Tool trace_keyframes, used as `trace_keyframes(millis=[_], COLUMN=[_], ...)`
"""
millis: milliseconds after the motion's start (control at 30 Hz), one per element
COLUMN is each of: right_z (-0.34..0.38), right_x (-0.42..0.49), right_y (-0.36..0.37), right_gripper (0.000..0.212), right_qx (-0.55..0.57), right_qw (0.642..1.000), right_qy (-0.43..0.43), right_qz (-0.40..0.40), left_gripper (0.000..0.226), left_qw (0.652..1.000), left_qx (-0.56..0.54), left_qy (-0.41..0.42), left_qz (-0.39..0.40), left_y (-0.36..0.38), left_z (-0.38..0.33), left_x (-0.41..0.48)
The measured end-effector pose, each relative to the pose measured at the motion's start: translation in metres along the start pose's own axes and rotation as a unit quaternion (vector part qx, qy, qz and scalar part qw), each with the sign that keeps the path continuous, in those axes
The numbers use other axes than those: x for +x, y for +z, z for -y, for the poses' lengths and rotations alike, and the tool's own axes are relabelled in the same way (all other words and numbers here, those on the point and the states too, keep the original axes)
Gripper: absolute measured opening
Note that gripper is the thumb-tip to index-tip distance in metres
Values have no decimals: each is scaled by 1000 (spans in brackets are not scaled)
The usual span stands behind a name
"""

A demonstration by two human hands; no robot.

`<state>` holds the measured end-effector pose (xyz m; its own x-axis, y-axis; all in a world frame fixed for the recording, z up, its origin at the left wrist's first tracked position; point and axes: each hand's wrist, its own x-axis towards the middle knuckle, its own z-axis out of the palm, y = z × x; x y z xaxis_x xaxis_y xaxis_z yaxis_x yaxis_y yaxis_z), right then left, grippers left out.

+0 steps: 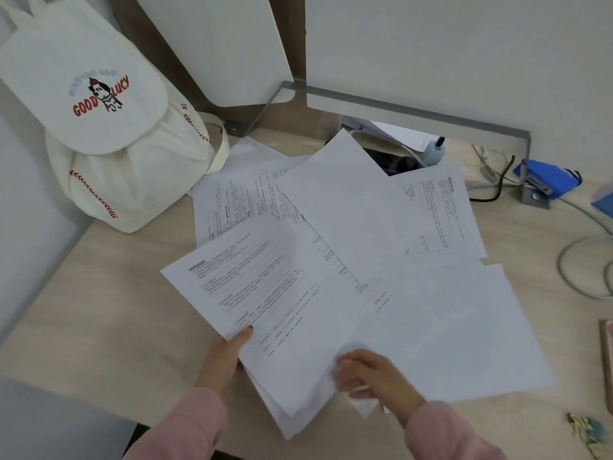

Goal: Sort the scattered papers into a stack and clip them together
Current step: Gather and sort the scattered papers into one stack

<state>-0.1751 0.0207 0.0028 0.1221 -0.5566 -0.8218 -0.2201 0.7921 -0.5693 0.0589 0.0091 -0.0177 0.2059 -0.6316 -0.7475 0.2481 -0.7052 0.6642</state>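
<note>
Down at the near edge, two soft pink sleeves (189, 426) reach up over the pale, wood-look worktop (99, 310). The left hand (229, 355) holds a bunch of sheets (272, 293). Its thumb (243, 336) lies flat on top and its fingers are tucked out of sight under the paper, so the bunch is pinched between them. The sheets are thin, white and flat, with small dark print and boxed lines, and they tilt up to the left. The right hand (374, 376) is at the lower right edge of that same bunch, knuckles up. It is blurry, so it is not clear if its fingers are pinching the paper or only touching it.

Just past the fingers and off to their right, loose papers (447, 327) lie spread on the worktop, overlapping each other at many angles. Some show print and some are blank.

Far right of the right hand, near the worktop's edge, lie what look like clips (585, 433), green and gold, too blurry to be sure.

Farther back and left of the fingers sits a cream cloth backpack (109, 144) with red stitching and red letters. Farther back on the right are grey cables (570, 260), a blue box (547, 180) and a grey metal bar (414, 111).
</note>
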Motion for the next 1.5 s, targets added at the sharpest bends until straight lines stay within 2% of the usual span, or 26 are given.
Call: trace_keyframes(millis=[133,200,267,333,433,567,700,833,933,1000,1133,1267,1367,1433,1500], right_z=[13,23,34,44,62,76,79,75,78,82,93,107,119,127,133], right_x=[9,13,21,31,48,75,87,95,97,97,88,60,30,6,-17], right_y=[-35,-49,-57,-57,-52,-45,-34,-26,-29,-35,-40,-29,-15,-4,7], right_gripper=[15,12,23,36,51,65,58,41,29,20,15,16,16,13,11], right_qx=[36,76,71,-51,-259,-404,-479,-590,-627,-611,-522,-511,-467,-393,-286], right_qw=[980,973,972,963,914,862,828,733,696,707,769,759,751,768,802], right_qy=[-84,-88,-90,-111,-165,-173,-148,-155,-171,-182,-198,-254,-305,-353,-403], right_qz=[-175,-198,-205,-242,-264,-251,-252,-302,-305,-307,-312,-313,-354,-362,-335], left_gripper=[20,23,28,32,35,35,37,35,34,33,33,31,33,34,33], left_qw=[999,998,997,996,995,995,995,995,995,995,996,997,998,998,998], left_qx=[23,42,52,53,50,52,66,72,72,72,65,60,60,59,62], left_qy=[20,26,31,41,51,52,42,40,34,33,29,26,20,13,11], left_qz=[-33,-47,-57,-64,-67,-65,-54,-51,-57,-64,-54,-42,-31,-27,-22], left_y=[-23,-31,-35,-33,-27,-24,-28,-30,-31,-32,-34,-39,-41,-42,-43], left_z=[-10,-13,-15,-18,-21,-23,-21,-23,-22,-22,-21,-20,-19,-19,-19], left_x=[10,16,20,23,27,31,31,31,34,36,36,39,40,41,41])
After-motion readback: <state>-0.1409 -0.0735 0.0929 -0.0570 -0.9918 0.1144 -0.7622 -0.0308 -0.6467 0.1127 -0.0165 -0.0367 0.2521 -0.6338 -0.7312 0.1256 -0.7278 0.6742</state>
